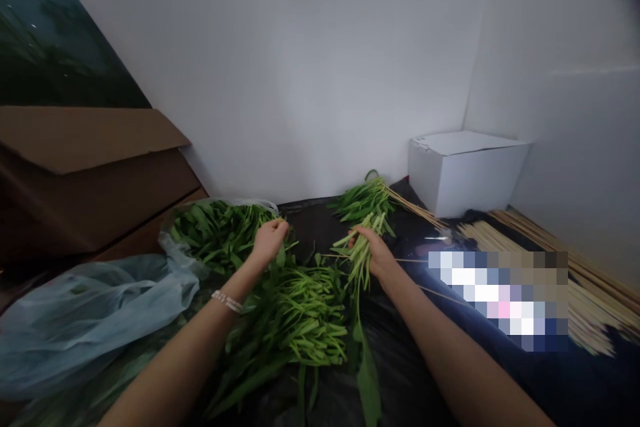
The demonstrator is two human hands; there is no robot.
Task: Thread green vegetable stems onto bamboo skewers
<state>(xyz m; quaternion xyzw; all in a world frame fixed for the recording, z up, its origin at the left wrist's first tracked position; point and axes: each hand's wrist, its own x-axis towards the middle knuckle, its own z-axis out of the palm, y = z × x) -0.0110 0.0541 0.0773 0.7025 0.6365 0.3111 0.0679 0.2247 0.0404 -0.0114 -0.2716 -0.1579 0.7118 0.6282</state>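
Note:
My right hand point(373, 250) is closed around a bunch of green leafy stems point(361, 257), probably water spinach, with long leaves hanging below it. My left hand point(270, 242) sits at the top of a large pile of the same cut greens point(287, 320), its fingers curled at the stems, though what it grips is partly hidden. A thin bamboo skewer point(345, 255) passes near my right hand. Behind it, a bundle of greens point(363, 202) lies with its skewer ends point(415, 208) pointing right. A beaded bracelet point(227, 301) circles my left wrist.
A pale plastic bag point(95, 303) lies at the left, and another bag of greens point(217, 233) sits behind it. Cardboard boxes point(85, 167) stand at the far left. A white box point(465, 173) sits in the corner, with bamboo skewers point(585, 287) piled at the right on black plastic sheeting point(400, 373).

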